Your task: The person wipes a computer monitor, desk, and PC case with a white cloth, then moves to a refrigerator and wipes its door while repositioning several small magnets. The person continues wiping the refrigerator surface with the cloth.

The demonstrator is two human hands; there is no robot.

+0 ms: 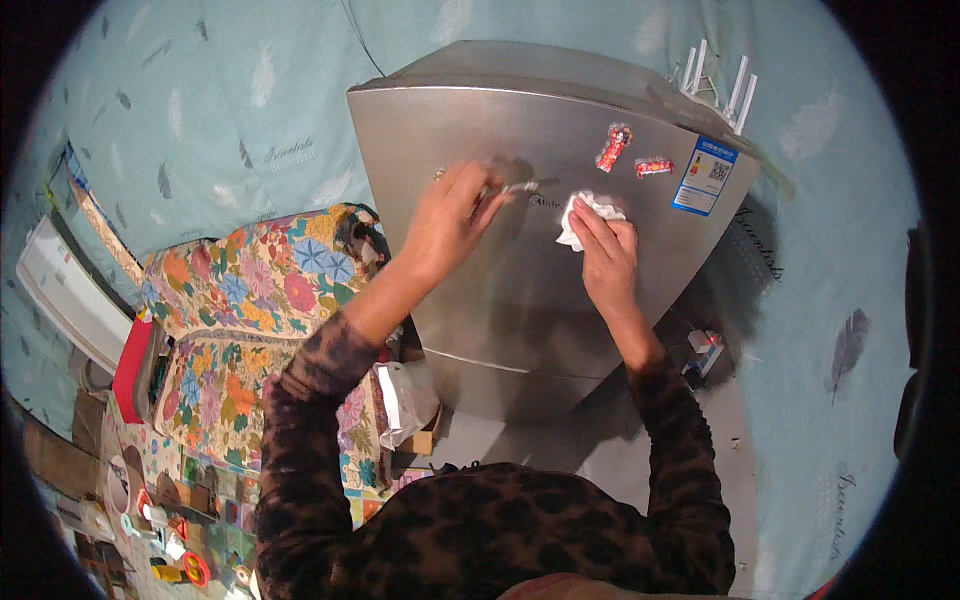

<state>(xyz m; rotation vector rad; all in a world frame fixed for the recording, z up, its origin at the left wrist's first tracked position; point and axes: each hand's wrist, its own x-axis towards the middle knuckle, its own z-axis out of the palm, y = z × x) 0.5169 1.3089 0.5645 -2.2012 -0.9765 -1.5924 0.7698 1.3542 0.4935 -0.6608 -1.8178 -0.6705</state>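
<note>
Before me stands a refrigerator with a brushed silver-grey door. My right hand presses a crumpled white cloth or tissue to the door, just right of the maker's lettering, Midea. Left of the lettering, my left hand is raised at the door, blurred. A small pale object shows at its thumb and fingertips, too blurred to name. Two red candy-shaped stickers or magnets, one upright and one lying sideways, are on the door's upper right.
A blue-and-white energy label is near the door's right edge. White router antennas rise behind the refrigerator top. To the left are a floral-covered piece of furniture and a plastic bag. A power strip lies at right; toys lie lower left.
</note>
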